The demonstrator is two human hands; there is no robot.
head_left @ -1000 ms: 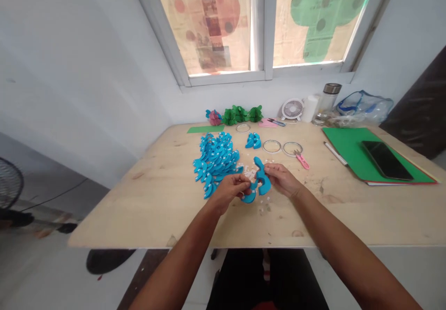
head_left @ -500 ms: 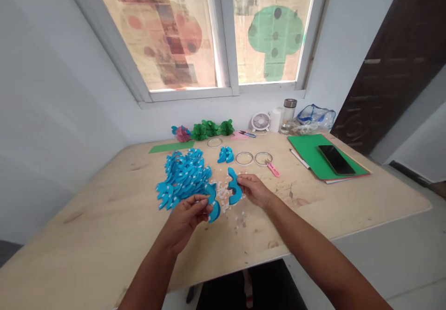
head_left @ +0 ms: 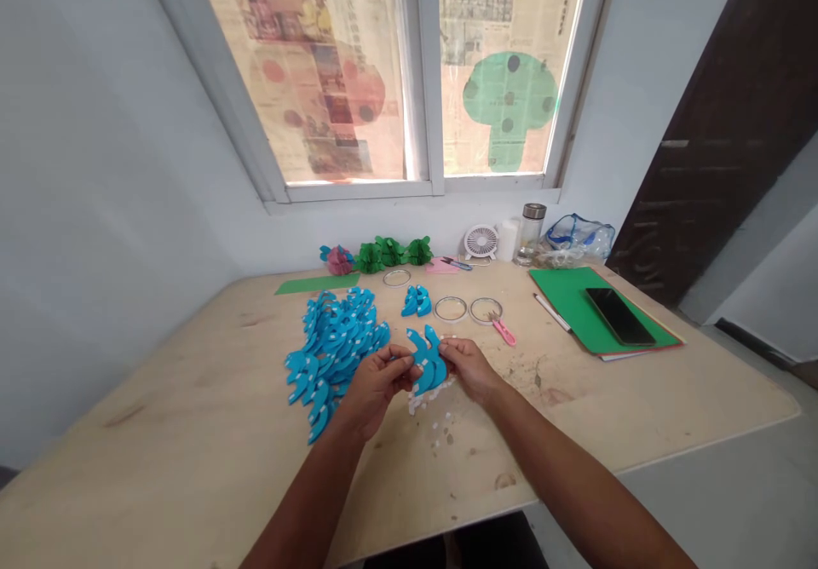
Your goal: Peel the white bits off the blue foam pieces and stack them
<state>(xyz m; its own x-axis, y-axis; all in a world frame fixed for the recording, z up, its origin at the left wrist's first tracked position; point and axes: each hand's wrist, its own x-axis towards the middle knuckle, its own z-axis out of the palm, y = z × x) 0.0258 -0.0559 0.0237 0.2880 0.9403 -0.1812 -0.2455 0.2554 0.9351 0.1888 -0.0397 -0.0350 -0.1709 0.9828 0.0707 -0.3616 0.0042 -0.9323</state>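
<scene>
Between my fingers are two curved blue paper pieces, held side by side and overlapping or touching. My left hand (head_left: 382, 382) pinches the left blue paper piece (head_left: 422, 363), which carries small white squares. My right hand (head_left: 469, 368) grips the right blue paper piece (head_left: 439, 369) by its outer edge. A heap of similar blue paper pieces (head_left: 342, 330) lies left of my hands. Beyond them sits a small blue paper pair (head_left: 417, 301). Small white paper scraps (head_left: 418, 400) are scattered on the table beneath the held pieces.
Tape rolls (head_left: 451, 309) and pink snips (head_left: 504, 330) lie behind my right hand. Green paper flowers (head_left: 389, 251), a small fan (head_left: 481, 243) and a glass bottle (head_left: 530, 235) stand along the wall. A phone (head_left: 619, 315) rests on green sheets (head_left: 562, 292) at the right.
My hands have come together, bringing the two blue pieces from apart to side by side. Some blue pieces now lie nearer the front of the heap. The view has tilted slightly up.
</scene>
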